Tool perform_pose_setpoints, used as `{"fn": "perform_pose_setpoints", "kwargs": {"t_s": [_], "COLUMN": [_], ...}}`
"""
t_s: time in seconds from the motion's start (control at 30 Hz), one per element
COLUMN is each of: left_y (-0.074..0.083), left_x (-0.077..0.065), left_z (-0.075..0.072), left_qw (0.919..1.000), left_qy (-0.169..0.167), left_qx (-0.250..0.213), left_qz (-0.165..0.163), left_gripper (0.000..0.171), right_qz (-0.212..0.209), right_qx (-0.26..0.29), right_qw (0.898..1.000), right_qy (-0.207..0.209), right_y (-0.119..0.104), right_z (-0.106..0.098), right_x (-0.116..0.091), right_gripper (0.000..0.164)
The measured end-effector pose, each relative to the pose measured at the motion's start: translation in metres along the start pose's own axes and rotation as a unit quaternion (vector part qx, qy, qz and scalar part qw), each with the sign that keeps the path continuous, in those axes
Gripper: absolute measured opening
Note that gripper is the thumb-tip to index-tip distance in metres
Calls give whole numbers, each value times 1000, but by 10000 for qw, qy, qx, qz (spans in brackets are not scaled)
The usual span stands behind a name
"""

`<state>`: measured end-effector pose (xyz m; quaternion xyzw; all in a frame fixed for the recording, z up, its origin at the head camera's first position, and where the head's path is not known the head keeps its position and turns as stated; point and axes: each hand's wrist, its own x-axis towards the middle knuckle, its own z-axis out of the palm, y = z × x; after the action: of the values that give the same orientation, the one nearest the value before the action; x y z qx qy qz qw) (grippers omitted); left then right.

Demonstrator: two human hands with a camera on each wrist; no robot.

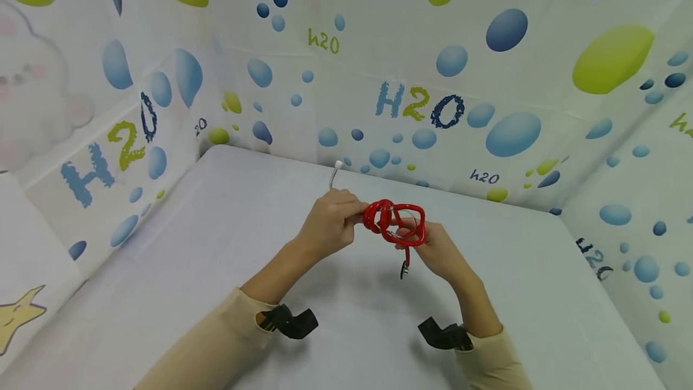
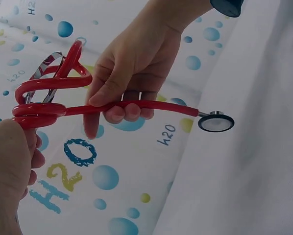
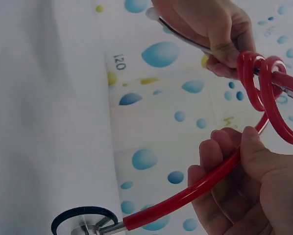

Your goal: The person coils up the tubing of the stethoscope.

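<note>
above the white table (image 1: 541,294), a wound-up red stethoscope (image 1: 385,216)

we see the left hand (image 1: 331,221) gripping one end of the coiled tubing (image 2: 41,108) between thumb and bent fingers, a metal ear tube (image 1: 331,182) with its white tip (image 1: 338,165) sticking out beyond it. with the right hand (image 1: 437,248) we pinch the straight length near the chest piece (image 2: 216,122), thumb against the fingers, which curl beneath. in the head view, that chest piece hangs just below the coil.

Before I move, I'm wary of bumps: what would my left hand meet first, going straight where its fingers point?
Your left hand grips the red stethoscope; beyond that, your right hand looks first in line, though depth is unclear.
</note>
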<state>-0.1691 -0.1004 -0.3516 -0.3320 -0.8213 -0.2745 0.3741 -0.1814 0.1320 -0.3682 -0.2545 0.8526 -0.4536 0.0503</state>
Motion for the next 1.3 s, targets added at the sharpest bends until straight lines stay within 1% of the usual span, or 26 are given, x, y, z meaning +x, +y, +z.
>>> {"fn": "perform_pose_setpoints", "kwargs": {"t_s": [0.07, 0.13, 0.27, 0.33, 0.47, 0.53, 0.6, 0.7, 0.77, 0.83, 0.97, 1.03, 1.1, 1.17, 1.23, 1.3], "left_y": [-1, -2, -6, -8, -11, -12, -13, -17, -19, -23, -29, -31, -33, -34, -34, -35], "left_x": [0, -1, -1, -1, -1, -1, -1, -2, -3, -4, -7, -9, -11, -13, -14, -15], "left_z": [0, 1, 2, 3, 5, 6, 5, 4, 4, 5, 7, 9, 10, 12, 14, 17], "left_qw": [9999, 9996, 9976, 9963, 9948, 9936, 9919, 9876, 9849, 9825, 9782, 9759, 9732, 9707, 9687, 9667], "left_qy": [-6, 10, 201, 254, 142, 89, 96, 84, 47, -8, -66, -123, -235, -388, -534, -694], "left_qx": [92, 153, 223, 260, 417, 511, 578, 706, 758, 801, 831, 825, 839, 873, 915, 1001], "left_qz": [-105, -249, -625, -779, -919, -1004, -1127, -1399, -1556, -1683, -1903, -2015, -2129, -2204, -2244, -2249], "left_gripper": [12, 12, 12, 12, 13, 13, 13, 13, 13, 13, 14, 14, 15, 15, 14, 14], "right_qz": [152, 192, 115, 140, 322, 294, 269, 153, 199, 236, 469, 436, 215, -49, -293, -461], "right_qx": [142, 163, -202, -353, -289, -345, -444, -544, -544, -523, -415, -348, -400, -472, -466, -367], "right_qw": [9998, 9996, 9993, 9982, 9959, 9948, 9940, 9936, 9936, 9938, 9940, 9944, 9945, 9935, 9920, 9905], "right_qy": [-78, -129, -303, -462, -795, -909, -968, -981, -970, -952, -894, -897, -944, -1035, -1136, -1242], "right_y": [0, 1, 3, 4, 3, 2, -8, -13, -16, -12, -18, -19, -18, -17, -16, -14], "right_z": [4, 8, 13, 15, 19, 20, 21, 23, 26, 29, 33, 35, 36, 37, 38, 40], "right_x": [1, 2, 3, 4, 4, 4, 2, 2, 1, 3, 3, 3, 3, 3, 2, 2], "right_gripper": [27, 26, 18, 17, 23, 23, 24, 25, 29, 37, 54, 56, 50, 39, 27, 22]}}
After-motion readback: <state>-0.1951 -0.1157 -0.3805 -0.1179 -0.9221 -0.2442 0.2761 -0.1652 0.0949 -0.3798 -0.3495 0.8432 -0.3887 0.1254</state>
